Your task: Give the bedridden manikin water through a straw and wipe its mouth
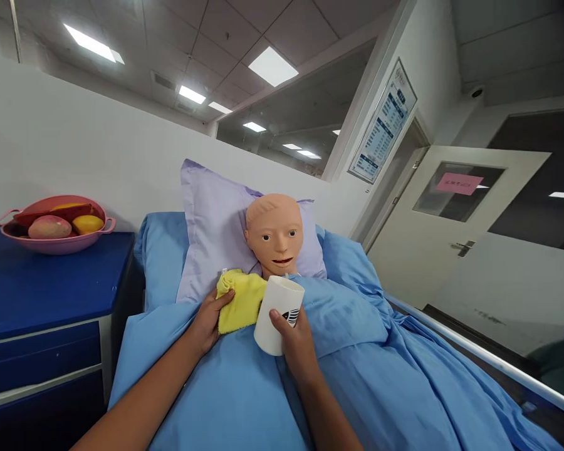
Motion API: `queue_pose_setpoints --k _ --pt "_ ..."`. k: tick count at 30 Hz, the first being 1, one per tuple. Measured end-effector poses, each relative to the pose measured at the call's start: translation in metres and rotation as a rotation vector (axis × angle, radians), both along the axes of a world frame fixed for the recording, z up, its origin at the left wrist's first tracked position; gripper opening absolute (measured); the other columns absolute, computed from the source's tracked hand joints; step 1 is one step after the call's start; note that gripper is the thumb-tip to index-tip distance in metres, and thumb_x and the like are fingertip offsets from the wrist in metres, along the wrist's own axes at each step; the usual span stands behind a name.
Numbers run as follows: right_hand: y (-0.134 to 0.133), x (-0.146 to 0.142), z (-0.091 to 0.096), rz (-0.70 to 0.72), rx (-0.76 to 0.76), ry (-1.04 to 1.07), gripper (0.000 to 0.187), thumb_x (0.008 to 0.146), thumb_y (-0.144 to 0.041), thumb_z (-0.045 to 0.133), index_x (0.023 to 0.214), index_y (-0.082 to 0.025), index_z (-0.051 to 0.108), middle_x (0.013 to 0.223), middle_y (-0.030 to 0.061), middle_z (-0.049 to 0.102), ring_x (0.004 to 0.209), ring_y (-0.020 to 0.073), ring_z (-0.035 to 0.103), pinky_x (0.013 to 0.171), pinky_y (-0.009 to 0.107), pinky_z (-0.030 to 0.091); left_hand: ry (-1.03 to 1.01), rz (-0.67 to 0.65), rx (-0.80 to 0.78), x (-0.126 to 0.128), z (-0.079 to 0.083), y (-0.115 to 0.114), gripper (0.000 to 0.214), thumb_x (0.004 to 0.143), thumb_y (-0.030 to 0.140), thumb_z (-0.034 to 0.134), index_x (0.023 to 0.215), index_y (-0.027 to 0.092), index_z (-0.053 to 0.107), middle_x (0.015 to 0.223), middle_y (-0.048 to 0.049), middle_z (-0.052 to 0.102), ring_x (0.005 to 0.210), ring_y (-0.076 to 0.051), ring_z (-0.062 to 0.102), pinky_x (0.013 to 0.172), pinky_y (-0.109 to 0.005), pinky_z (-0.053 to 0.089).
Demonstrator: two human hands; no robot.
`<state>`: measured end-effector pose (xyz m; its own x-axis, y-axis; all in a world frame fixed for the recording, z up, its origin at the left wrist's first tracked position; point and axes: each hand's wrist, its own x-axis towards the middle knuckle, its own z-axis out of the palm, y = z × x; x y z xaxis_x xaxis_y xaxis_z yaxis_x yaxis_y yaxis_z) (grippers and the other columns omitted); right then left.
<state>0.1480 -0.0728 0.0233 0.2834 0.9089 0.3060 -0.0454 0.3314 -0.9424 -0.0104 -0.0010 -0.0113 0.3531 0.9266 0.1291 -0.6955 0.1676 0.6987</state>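
Observation:
A training manikin (pixel 273 235) lies in a bed under a blue blanket (pixel 244 388), its head on a lilac pillow (pixel 211 225). My right hand (pixel 297 341) is closed round a white cup (pixel 277 313), held tilted just below the manikin's chin. My left hand (pixel 207 321) grips a folded yellow cloth (pixel 240 299) that rests on the blanket beside the manikin's neck, touching the cup's left side.
A blue bedside cabinet (pixel 42 282) stands at the left, with a pink bowl of fruit (pixel 54 227) on top. A metal bed rail (pixel 489 357) runs along the right. A closed door (pixel 446 219) is at the back right.

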Motion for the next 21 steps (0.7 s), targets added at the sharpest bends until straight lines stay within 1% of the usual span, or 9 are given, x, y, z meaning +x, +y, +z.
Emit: queue_pose_setpoints --k 5,10,13,18,21 --pt "0.0019 0.0029 -0.0029 0.039 -0.041 0.053 0.064 0.072 -0.045 0.076 0.126 -0.021 0.053 0.099 0.0066 0.071 0.085 0.0243 0.067 0.072 0.036 0.055 0.001 0.005 0.0 -0.0008 -0.0045 0.0034 0.041 0.082 0.03 0.068 0.119 0.019 0.055 0.116 -0.0114 0.068 0.104 -0.027 0.066 0.09 -0.04 0.056" --pt "0.0008 0.0036 -0.0023 0.043 -0.064 0.034 0.059 0.071 -0.043 0.077 0.121 -0.019 0.056 0.097 0.007 0.071 0.084 0.0255 0.067 0.072 0.038 0.056 0.045 -0.003 0.074 -0.0024 -0.0068 0.0036 0.041 0.084 0.036 0.064 0.121 0.021 0.054 0.118 -0.0119 0.066 0.106 -0.028 0.065 0.09 -0.042 0.056" --pt "0.0014 0.0037 -0.0016 0.062 -0.054 0.028 0.063 0.07 -0.043 0.078 0.123 -0.02 0.055 0.098 0.0071 0.071 0.085 0.0257 0.067 0.072 0.038 0.056 0.048 0.008 0.102 -0.0021 -0.0062 0.0028 0.043 0.085 0.037 0.063 0.123 0.021 0.053 0.119 -0.0119 0.066 0.106 -0.028 0.065 0.09 -0.042 0.056" --pt "0.0034 0.0054 -0.0011 0.085 -0.056 0.015 0.063 0.07 -0.045 0.077 0.124 -0.021 0.055 0.1 0.0073 0.071 0.087 0.0254 0.067 0.073 0.038 0.054 0.009 0.01 0.036 -0.0017 -0.0026 0.0015 0.042 0.083 0.032 0.066 0.122 0.02 0.053 0.118 -0.0113 0.067 0.105 -0.026 0.066 0.091 -0.04 0.055" --pt "0.0033 0.0059 -0.0001 0.091 -0.05 0.027 0.063 0.07 -0.046 0.077 0.125 -0.021 0.055 0.101 0.0072 0.071 0.088 0.0252 0.066 0.075 0.038 0.054 -0.001 0.002 0.031 -0.0015 -0.0011 0.0004 0.043 0.083 0.03 0.066 0.122 0.019 0.053 0.12 -0.012 0.066 0.104 -0.026 0.066 0.091 -0.039 0.055"
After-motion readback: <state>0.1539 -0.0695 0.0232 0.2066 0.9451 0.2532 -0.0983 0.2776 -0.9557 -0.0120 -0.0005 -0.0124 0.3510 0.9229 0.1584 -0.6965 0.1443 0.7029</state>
